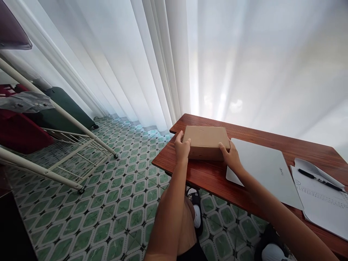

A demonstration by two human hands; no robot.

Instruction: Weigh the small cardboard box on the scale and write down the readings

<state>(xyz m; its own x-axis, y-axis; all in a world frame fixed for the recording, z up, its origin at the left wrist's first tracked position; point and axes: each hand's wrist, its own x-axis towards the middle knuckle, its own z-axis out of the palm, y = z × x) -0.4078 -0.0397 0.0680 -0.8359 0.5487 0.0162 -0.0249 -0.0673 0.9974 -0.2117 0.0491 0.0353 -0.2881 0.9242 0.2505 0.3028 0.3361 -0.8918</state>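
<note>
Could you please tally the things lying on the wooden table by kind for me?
Cardboard box, held at its ends by the left hand and right hand: 1
Closed laptop: 1
Pen: 1
Stack of papers: 1
Total: 4

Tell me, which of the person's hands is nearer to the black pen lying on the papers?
The right hand is nearer. It rests on the right end of the cardboard box, on the side toward the pen. The left hand holds the box's far left end, farther away.
</note>
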